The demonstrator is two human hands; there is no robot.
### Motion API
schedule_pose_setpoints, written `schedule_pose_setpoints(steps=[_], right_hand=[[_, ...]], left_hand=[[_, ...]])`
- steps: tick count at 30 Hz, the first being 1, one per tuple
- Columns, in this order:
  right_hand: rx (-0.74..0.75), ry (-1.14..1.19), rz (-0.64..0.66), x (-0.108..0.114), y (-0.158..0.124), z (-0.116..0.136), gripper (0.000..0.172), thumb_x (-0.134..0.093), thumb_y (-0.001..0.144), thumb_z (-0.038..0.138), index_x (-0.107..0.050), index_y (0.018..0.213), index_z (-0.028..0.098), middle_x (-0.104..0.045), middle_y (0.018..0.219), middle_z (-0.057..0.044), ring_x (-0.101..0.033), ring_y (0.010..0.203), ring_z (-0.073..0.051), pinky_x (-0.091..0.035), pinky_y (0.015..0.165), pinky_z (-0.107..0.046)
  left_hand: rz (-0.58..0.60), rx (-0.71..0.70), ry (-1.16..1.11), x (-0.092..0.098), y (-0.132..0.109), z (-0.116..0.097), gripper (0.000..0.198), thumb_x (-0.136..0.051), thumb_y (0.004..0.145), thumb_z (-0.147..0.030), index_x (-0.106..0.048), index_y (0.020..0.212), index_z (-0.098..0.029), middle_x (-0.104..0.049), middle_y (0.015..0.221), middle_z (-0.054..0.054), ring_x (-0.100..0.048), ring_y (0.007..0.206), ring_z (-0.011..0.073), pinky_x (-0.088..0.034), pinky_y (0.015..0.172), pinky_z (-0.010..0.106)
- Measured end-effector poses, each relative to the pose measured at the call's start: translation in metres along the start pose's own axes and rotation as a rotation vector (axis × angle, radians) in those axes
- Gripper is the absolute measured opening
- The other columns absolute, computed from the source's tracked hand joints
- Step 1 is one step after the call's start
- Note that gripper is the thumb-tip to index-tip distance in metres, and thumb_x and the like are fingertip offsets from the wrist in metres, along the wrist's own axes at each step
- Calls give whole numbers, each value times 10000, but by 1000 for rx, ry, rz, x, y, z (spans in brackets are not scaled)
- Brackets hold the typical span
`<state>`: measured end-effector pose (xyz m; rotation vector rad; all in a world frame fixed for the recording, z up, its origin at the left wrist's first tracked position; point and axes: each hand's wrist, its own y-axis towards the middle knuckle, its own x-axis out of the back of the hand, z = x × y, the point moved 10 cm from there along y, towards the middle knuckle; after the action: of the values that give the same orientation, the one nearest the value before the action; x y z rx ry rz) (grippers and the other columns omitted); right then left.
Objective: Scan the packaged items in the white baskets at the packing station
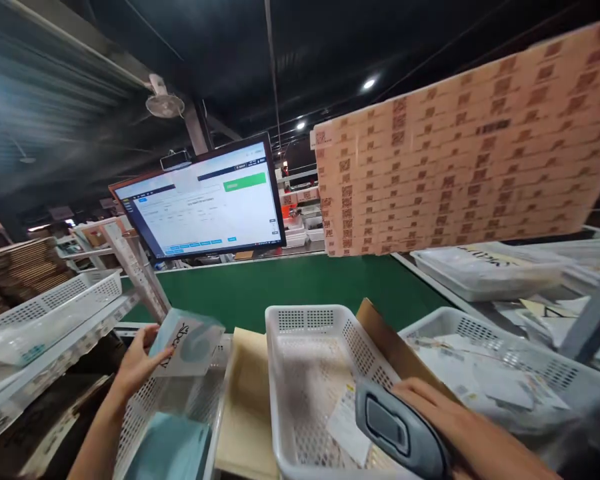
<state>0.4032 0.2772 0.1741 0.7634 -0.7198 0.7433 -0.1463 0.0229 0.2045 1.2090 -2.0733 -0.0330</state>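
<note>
My left hand (141,360) pinches a pale blue and white packet (193,343) with dark lettering, held over a white basket (143,407) at the lower left. More light blue packets (167,447) lie in that basket. My right hand (430,407) is wrapped round a grey handheld scanner (397,427), its fingers partly hidden behind it. Below the scanner, a white perforated basket (275,400) holds a white paper slip (349,427). Between the two baskets is a tan padded envelope or cardboard piece (247,407).
A monitor (205,200) stands behind a green conveyor belt (240,283). Brown cardboard (395,340) stands beside the middle basket. Another basket (455,320) holds papers at right. A board of printed codes (460,153) hangs upper right; shelving (75,347) stands left.
</note>
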Motion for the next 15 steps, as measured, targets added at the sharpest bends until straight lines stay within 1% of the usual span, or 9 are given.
schedule_pose_setpoints(steps=[2,3,5,6,7,9,11,13,15], right_hand=[[11,9,47,15,10,10,572,-585,721,161,-750,1259,264,-738,1197,-115,-760,1097,-314,-647,881,-363],[14,9,59,23,15,16,548,-587,738,161,-741,1255,259,-733,1189,-113,-755,1079,-302,-639,880,-361],[24,18,44,38,24,27,486,-603,788,182,-724,1254,244,-728,1164,-114,-742,1026,-286,-622,851,-357],[32,31,26,45,28,33,439,-613,815,201,-720,1240,237,-730,1138,-114,-734,990,-279,-609,827,-354],[43,49,12,51,31,39,384,-619,843,223,-719,1213,232,-731,1103,-110,-724,950,-270,-591,795,-348],[64,88,6,59,36,51,297,-626,879,267,-715,1159,224,-734,1040,-96,-702,891,-249,-553,757,-334],[46,86,15,66,41,56,244,-644,880,305,-713,1096,216,-740,1009,-84,-692,870,-239,-518,734,-322],[-25,41,20,73,46,49,239,-693,850,345,-715,1041,203,-745,1001,-86,-691,874,-244,-496,732,-319],[-106,8,23,78,47,37,283,-756,814,367,-725,1033,191,-748,1020,-96,-694,905,-258,-495,759,-324]], left_hand=[[14,-376,77,-1,-20,-75,724,-794,857,-478,-529,1480,-223,-664,1445,174,-645,1383,357,-538,1175,562],[4,-573,157,-7,-36,-110,668,-744,932,-398,-500,1533,-240,-644,1484,171,-634,1404,341,-484,1229,597],[-42,-933,333,-34,-73,-168,570,-671,990,-201,-512,1536,-233,-654,1494,161,-628,1429,296,-275,1354,638],[-67,-1089,400,-51,-91,-189,538,-650,991,-116,-538,1507,-219,-679,1472,154,-628,1439,276,-166,1388,629],[-90,-1226,450,-70,-106,-204,515,-640,985,-53,-567,1472,-204,-709,1438,145,-628,1445,260,-99,1403,604],[-123,-1465,508,-106,-132,-221,483,-656,967,17,-621,1398,-198,-760,1367,113,-644,1431,238,-98,1418,530],[-155,-1661,531,-135,-151,-224,463,-686,949,34,-661,1331,-224,-798,1301,66,-696,1358,225,-139,1418,500],[-141,-1792,540,-158,-159,-220,449,-701,947,30,-684,1289,-260,-816,1265,32,-740,1282,221,-174,1411,531],[-76,-1858,530,-175,-162,-215,420,-702,967,2,-700,1272,-288,-813,1280,28,-734,1293,231,-205,1399,575]])
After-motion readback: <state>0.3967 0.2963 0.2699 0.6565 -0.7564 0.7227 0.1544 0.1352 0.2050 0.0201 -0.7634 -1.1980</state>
